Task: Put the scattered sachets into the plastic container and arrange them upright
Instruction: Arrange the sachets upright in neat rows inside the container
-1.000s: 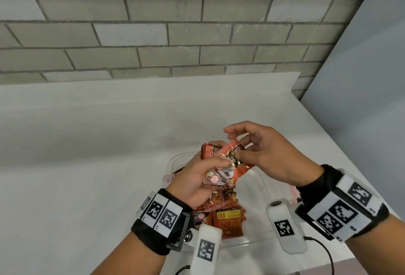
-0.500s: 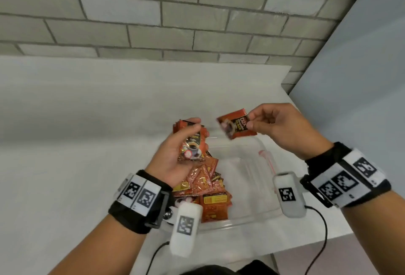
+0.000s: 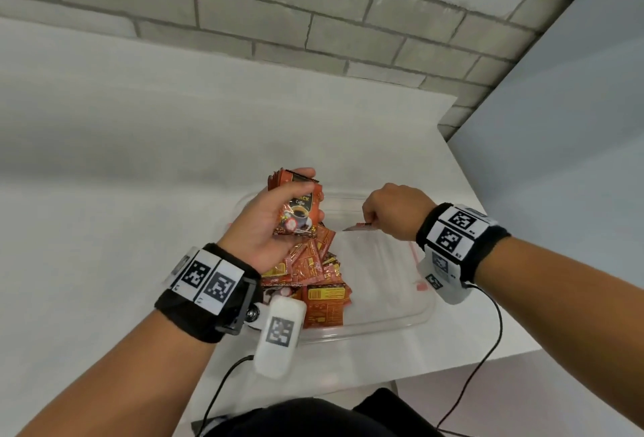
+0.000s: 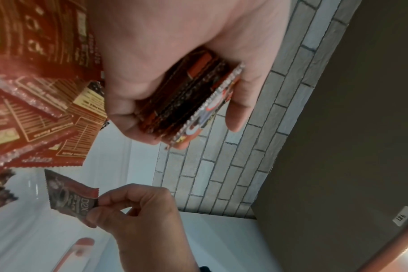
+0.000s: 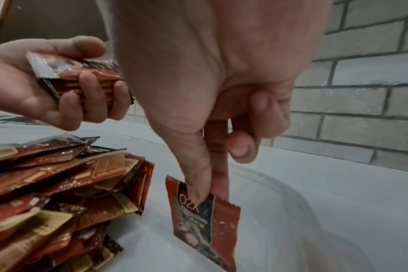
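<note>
Pinching one red foil coffee sachet [image 5: 204, 217] below its fingertips, the right hand [image 3: 395, 210] lowers into the clear plastic container [image 3: 383, 314]; the left hand [image 3: 268, 224] grips a stack of red sachets [image 3: 298, 206].

Parting from the left hand [image 3: 268, 224] — now lowering the single sachet [image 5: 204, 219], pinched between thumb and forefinger of the right hand [image 3: 393, 210], down into the bare right side of the plastic container [image 3: 390, 314], edge-on and upright, beside the loose heap [image 3: 313, 273]. Drawing the stack of sachets [image 3: 298, 206] back and up over that heap — gripping it now in the left hand alone, front face showing. Tilting the head view further downward, too.
</note>
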The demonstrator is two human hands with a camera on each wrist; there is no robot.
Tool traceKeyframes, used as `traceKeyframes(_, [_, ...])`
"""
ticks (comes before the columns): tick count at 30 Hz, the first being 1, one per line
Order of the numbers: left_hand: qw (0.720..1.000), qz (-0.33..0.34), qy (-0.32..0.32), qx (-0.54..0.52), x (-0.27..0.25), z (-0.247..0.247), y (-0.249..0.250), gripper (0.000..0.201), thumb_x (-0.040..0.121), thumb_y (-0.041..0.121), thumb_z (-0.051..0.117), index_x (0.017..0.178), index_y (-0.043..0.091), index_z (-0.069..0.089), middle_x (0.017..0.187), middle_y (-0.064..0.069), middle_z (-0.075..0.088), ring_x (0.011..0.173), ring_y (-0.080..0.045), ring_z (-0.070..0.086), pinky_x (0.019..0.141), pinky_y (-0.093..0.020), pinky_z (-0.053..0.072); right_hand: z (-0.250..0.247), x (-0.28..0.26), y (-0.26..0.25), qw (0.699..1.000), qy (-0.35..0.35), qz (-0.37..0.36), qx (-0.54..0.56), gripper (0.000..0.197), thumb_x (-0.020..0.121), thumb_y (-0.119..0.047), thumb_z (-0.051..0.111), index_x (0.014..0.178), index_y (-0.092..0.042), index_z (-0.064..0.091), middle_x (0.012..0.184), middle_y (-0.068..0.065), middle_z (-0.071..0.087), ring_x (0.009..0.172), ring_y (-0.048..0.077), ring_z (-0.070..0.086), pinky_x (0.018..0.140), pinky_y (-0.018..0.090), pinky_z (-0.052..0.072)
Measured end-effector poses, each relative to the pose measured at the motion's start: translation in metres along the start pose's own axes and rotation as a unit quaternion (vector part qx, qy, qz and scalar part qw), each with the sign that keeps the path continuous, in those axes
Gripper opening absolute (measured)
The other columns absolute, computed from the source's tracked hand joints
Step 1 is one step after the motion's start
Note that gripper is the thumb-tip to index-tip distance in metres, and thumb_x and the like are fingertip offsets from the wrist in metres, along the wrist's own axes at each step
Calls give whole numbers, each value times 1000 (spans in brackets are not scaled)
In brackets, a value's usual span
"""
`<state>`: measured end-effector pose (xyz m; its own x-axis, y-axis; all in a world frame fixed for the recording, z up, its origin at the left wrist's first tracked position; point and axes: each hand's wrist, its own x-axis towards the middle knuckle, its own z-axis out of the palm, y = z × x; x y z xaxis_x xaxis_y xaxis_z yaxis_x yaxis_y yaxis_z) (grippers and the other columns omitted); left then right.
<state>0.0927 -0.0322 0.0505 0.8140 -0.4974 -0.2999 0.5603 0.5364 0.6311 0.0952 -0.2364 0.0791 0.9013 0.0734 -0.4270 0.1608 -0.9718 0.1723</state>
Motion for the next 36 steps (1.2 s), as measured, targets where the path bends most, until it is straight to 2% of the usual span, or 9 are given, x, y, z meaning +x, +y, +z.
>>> traceKeyframes(4, [1000, -2, -4, 5, 0, 1, 2, 35, 70, 15, 65, 105, 18, 66, 85, -5, 64, 69, -19, 61, 69, -29, 47, 1, 6, -3, 1000, -14, -4, -11, 18, 93, -17, 51, 99, -17, 68, 100, 7, 59, 75, 23, 51, 64, 29, 41])
traceKeyframes(9, [1000, -3, -19, 5, 0, 1, 3, 33, 71, 16, 63, 104, 18, 66, 84, -5, 63, 66, -18, 62, 67, -29, 48, 6, 11, -2, 999, -32, -1, -32, 23, 92, -9, 50, 105, -18, 67, 106, 8, 59, 77, 24, 52, 64, 29, 39])
traceKeyframes(13, [1000, -2, -20, 13, 1, 0, 2, 33, 71, 14, 63, 104, 18, 67, 92, -8, 62, 68, -19, 63, 69, -30, 49, 10, 16, 0, 999, -30, 3, -21, 21, 93, -12, 51, 106, -19, 66, 108, 7, 59, 87, 26, 59, 64, 28, 39])
traceKeyframes(18, [999, -3, -25, 23, 2, 1, 4, 34, 69, 15, 65, 103, 18, 67, 89, -6, 63, 65, -18, 64, 65, -28, 50, 12, 18, 0, 999, -9, 21, -50, 21, 93, -10, 49, 106, -17, 65, 106, 8, 59, 84, 27, 57, 63, 28, 36])
traceKeyframes(21, [999, -3, -28, 19, 2, 0, 4, 33, 71, 16, 63, 103, 17, 67, 91, -8, 63, 68, -20, 64, 67, -29, 50, 13, 19, -2, 998, -11, 25, -57, 22, 92, -8, 49, 106, -15, 65, 105, 9, 59, 76, 25, 51, 62, 28, 36])
traceKeyframes(26, [999, -1, -32, 17, 1, -2, 3, 35, 69, 14, 70, 103, 17, 68, 90, -9, 64, 70, -22, 64, 66, -29, 51, 11, 22, -5, 998, -15, 19, -52, 20, 92, -10, 52, 104, -17, 67, 102, 7, 61, 74, 24, 51, 60, 27, 37])
traceKeyframes(31, [1000, 2, -29, 7, 2, -3, 2, 33, 72, 14, 66, 105, 16, 67, 90, -10, 62, 69, -21, 62, 64, -28, 53, 11, 23, -8, 997, -11, 15, -71, 20, 92, -9, 51, 104, -16, 66, 102, 7, 61, 72, 24, 49, 60, 27, 36])
traceKeyframes(33, [1000, 1, -30, 9, 2, -4, 2, 34, 72, 12, 68, 106, 15, 67, 88, -9, 63, 67, -20, 63, 63, -27, 53, 10, 22, -10, 996, -5, 17, -90, 19, 92, -7, 49, 103, -12, 64, 99, 8, 60, 71, 24, 47, 60, 27, 35])
traceKeyframes(36, [1000, 3, -23, 14, 2, -4, 2, 35, 70, 15, 65, 105, 16, 67, 88, -9, 63, 68, -21, 63, 64, -28, 52, 6, 20, -14, 990, -1, 28, -136, 13, 94, -8, 47, 81, -9, 49, 74, 3, 44, 70, 24, 44, 53, 26, 32])
